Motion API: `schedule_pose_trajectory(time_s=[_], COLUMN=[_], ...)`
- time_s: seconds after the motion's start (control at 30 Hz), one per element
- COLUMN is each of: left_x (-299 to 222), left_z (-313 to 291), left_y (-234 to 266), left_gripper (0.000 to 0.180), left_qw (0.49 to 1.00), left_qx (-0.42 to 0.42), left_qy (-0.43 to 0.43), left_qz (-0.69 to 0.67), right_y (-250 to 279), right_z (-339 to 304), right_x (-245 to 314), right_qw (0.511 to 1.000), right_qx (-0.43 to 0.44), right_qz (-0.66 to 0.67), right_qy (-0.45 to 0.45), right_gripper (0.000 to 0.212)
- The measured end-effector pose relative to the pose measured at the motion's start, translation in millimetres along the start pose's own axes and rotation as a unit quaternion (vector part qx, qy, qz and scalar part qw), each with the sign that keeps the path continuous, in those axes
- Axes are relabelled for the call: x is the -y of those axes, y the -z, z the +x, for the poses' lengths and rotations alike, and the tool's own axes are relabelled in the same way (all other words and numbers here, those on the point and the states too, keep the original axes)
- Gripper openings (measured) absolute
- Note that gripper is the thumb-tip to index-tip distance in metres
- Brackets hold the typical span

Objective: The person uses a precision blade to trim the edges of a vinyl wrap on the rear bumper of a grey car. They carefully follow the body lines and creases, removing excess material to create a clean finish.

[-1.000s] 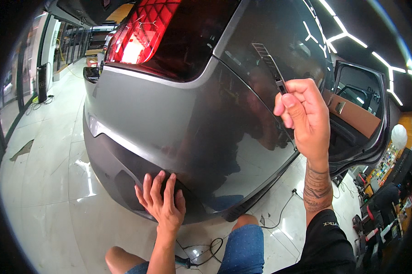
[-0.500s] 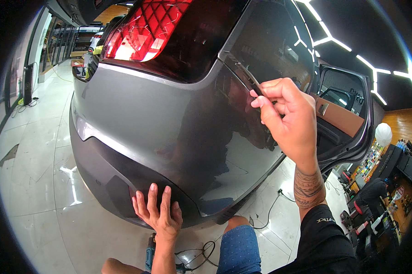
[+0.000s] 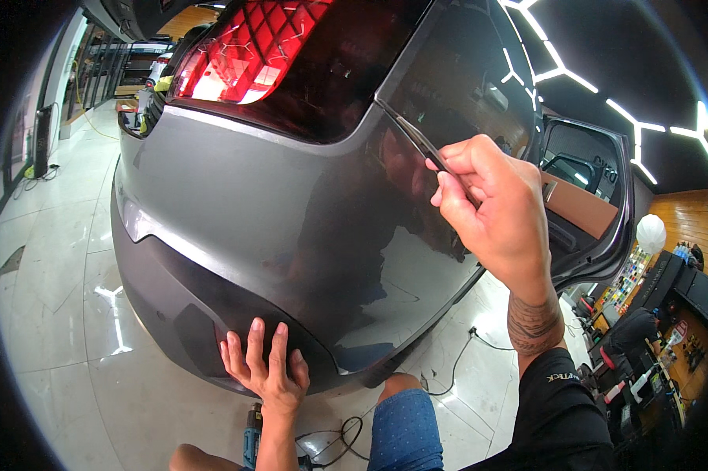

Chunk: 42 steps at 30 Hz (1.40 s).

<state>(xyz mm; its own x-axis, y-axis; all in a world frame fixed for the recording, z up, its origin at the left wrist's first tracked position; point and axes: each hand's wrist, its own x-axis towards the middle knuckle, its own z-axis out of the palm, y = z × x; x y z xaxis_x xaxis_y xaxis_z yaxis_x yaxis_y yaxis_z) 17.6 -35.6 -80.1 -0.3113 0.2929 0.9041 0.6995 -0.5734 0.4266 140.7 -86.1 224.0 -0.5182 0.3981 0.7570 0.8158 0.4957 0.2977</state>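
In front of me is the rear corner of a car with a grey bumper (image 3: 236, 188) and a red tail light (image 3: 248, 59). My right hand (image 3: 499, 208) pinches a slim, dark, knife-like tool (image 3: 424, 145) between thumb and fingers. Its tip is at the seam between bumper and side panel (image 3: 464, 94), beside the lower corner of the tail light. Whether the tip touches the surface is too fine to tell. Low on the bumper, against its darker lower part (image 3: 181, 294), rests my left hand (image 3: 271, 373), fingers spread and holding nothing.
A teal power tool (image 3: 252, 439) is down by my left forearm, near a black cable (image 3: 342, 436). Another cable (image 3: 456, 365) lies on the tiled floor behind my knee. To the right, a car door (image 3: 585, 196) stands open. Beyond it, a person (image 3: 636, 341) is among tools.
The tool's angle has changed, and its tip has moved up and left to the seam's upper end by the tail light. My left hand still rests on the bumper.
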Motion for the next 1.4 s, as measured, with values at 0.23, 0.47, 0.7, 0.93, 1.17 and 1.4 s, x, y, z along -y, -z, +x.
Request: schedule_pose_trajectory(time_s=[0.23,0.47,0.7,0.93,1.17,1.4], left_x=[1.2,0.3,0.5,0.7,-1.3,1.3], left_z=[-0.8,-1.2,-2.6,-3.3,-2.3,-1.0], left_y=[0.0,0.1,-0.5,-2.5,-2.1,-0.7], left_gripper=[0.034,0.036,0.037,0.031,0.03,0.039], left_qw=[1.0,1.0,1.0,1.0,1.0,1.0], left_qx=[-0.002,0.0,0.004,-0.01,-0.013,-0.006], left_qy=[-0.003,-0.004,-0.002,0.016,0.021,-0.001], left_qz=[0.001,-0.002,-0.006,0.0,-0.001,0.0], right_y=[-0.3,4.6,-0.3,0.2,-1.1,10.1], right_z=[1.9,-0.7,0.0,-0.1,0.1,8.4], right_x=[3.9,8.6,3.2,3.7,2.5,12.5], right_qw=[1.0,0.997,0.999,0.999,0.999,0.993], right_qx=[-0.006,0.05,-0.001,-0.001,-0.009,0.064], right_qz=[-0.015,-0.038,-0.035,-0.033,-0.03,-0.098], right_qy=[0.013,-0.042,0.024,0.018,0.031,-0.004], right_gripper=[0.014,0.009,0.014,0.014,0.015,0.01])
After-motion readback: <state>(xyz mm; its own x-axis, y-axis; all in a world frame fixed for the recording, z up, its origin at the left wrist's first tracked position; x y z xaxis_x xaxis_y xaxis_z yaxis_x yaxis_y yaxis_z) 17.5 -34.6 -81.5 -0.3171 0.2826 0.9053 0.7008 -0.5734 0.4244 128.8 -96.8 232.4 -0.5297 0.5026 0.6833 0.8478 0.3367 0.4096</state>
